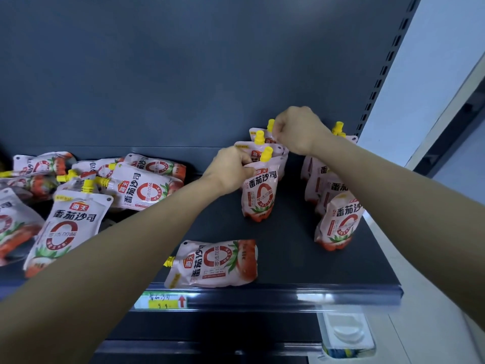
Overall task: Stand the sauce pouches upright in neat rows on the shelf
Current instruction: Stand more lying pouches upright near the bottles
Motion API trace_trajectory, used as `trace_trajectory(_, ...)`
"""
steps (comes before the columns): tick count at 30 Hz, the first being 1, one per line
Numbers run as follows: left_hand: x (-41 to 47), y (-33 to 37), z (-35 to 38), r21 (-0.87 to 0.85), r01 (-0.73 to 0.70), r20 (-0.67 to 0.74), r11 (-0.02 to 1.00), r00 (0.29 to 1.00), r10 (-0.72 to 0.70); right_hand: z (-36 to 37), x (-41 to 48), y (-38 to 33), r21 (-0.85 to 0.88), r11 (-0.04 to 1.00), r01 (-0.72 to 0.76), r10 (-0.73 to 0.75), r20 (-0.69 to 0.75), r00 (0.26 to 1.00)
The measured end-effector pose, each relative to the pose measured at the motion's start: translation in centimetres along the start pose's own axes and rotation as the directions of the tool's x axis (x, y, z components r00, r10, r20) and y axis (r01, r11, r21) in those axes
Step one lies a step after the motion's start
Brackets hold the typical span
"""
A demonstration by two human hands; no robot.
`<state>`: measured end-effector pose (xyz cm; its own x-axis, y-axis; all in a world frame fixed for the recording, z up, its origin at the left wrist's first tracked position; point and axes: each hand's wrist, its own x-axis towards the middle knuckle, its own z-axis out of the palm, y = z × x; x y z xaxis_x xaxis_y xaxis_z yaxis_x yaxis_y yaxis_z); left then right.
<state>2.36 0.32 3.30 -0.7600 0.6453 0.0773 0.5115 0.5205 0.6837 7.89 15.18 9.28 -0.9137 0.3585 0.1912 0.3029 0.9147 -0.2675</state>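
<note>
A dark grey shelf (288, 253) with a matching back panel (183, 74) is filling the view, and a white wall (433, 74) is showing at the right. Three sauce pouches are standing upright, one behind another, in a short row near the middle. The left hand (229, 170) is gripping the top left corner of the front pouch (259, 195) with curled fingers. The right hand (298, 130) is pinching the top of the rear pouch (257, 134), just beside its yellow cap. A second row of upright pouches is standing at the right end of the shelf, partly behind the right forearm, with its front pouch (341, 224) leaning a little. One pouch (217, 262) is lying flat near the front edge, cap pointing left. A loose heap of pouches (78, 219) is lying on the left part of the shelf. A green and yellow price label (164, 302) is sitting in the front rail.
</note>
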Motion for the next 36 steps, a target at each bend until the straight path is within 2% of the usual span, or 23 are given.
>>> trace_trajectory(4, -0.9, 0.0, -1.2, 0.003, 0.006, 0.051, 1.0, 0.999, -0.006, -0.4, -0.9, -0.8, 0.022, 0.997, 0.077, -0.077, -0.011, 0.997)
trace_trajectory(10, -3.8, -1.1, -5.0, 0.052, 0.071, -0.084, 0.996, 0.994, -0.067, -0.2, -2.3, -4.0, 0.117, 0.961, 0.249, -0.25, -0.011, 0.968)
trace_trajectory(14, -7.1, -3.1, -6.5, 0.172, 0.157, -0.138, 0.973, 0.981, -0.134, 2.7, -3.7, -6.8, 0.117, 0.915, 0.386, -0.402, 0.167, 0.9)
trace_trajectory(17, -9.8, -4.7, -6.8, 0.199, 0.236, -0.194, 0.951, 0.961, -0.198, 6.1, -4.5, -8.6, 0.157, 0.888, 0.432, -0.458, 0.383, 0.802)
trace_trajectory(21, -13.0, -7.1, -7.2, 0.146, 0.342, -0.264, 0.928, 0.918, -0.296, 10.4, -5.1, -10.7, 0.101, 0.86, 0.5, -0.442, 0.639, 0.63)
trace_trajectory(23, -14.5, -8.5, -7.5, 0.154, 0.392, -0.298, 0.907, 0.894, -0.336, 12.0, -5.5, -11.6, 0.051, 0.826, 0.562, -0.415, 0.73, 0.543)
trace_trajectory(25, -15.7, -9.9, -7.9, 0.176, 0.45, -0.323, 0.875, 0.866, -0.381, 13.1, -5.7, -12.3, 0.013, 0.803, 0.596, -0.378, 0.784, 0.493)
trace_trajectory(32, -17.7, -15.0, -9.7, 0.174, 0.615, -0.395, 0.769, 0.759, -0.517, 13.7, -6.1, -14.4, -0.048, 0.781, 0.623, -0.312, 0.833, 0.456)
trace_trajectory(36, -17.7, -17.0, -10.5, 0.267, 0.648, -0.377, 0.714, 0.752, -0.541, 13.9, -6.5, -15.6, -0.09, 0.784, 0.614, -0.266, 0.845, 0.464)
